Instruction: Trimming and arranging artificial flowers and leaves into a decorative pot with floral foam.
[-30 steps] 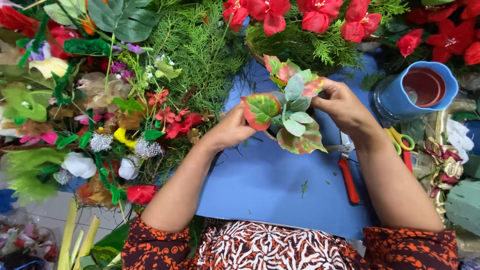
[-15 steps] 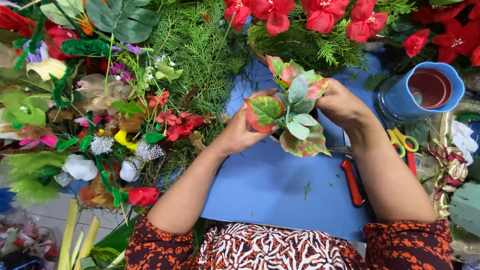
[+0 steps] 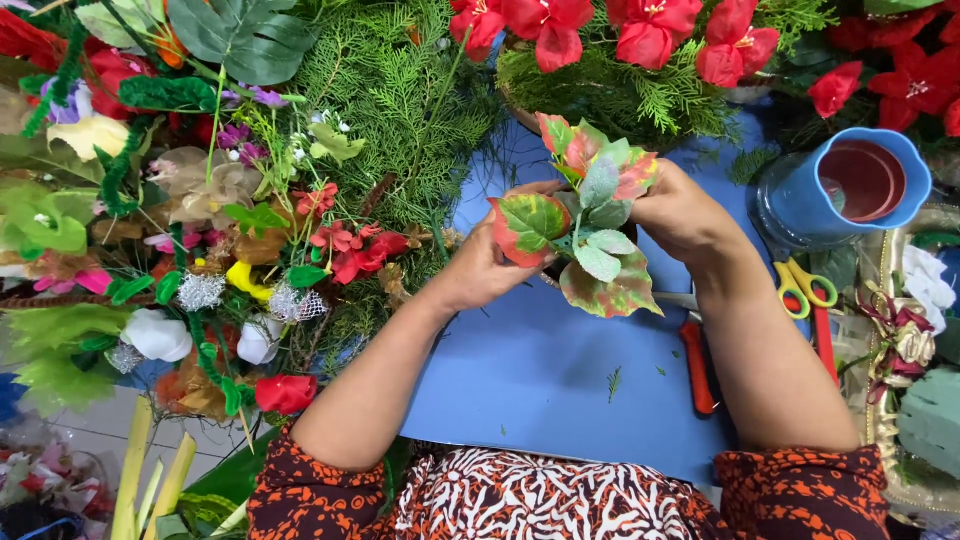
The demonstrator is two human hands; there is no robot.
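Leaf sprig (image 3: pixel 590 240) held above bench (image 3: pixel 540 380) far edge, between left hand (image 3: pixel 485 270) and right hand (image 3: pixel 680 215); fingers of both curled, pinching its stems.

We hold a leaf bunch (image 3: pixel 585 225) between left hand (image 3: pixel 487 268) and right hand (image 3: pixel 680 212), left of the blue pot (image 3: pixel 845 190).

The leaf sprig (image 3: pixel 590 225) looks like matt cloth with mottled colour. The blue sheet (image 3: pixel 540 385) is smooth and matt, like paper. The blue pot (image 3: pixel 800 205) is glossy plastic, the red handle (image 3: pixel 697 365) also.
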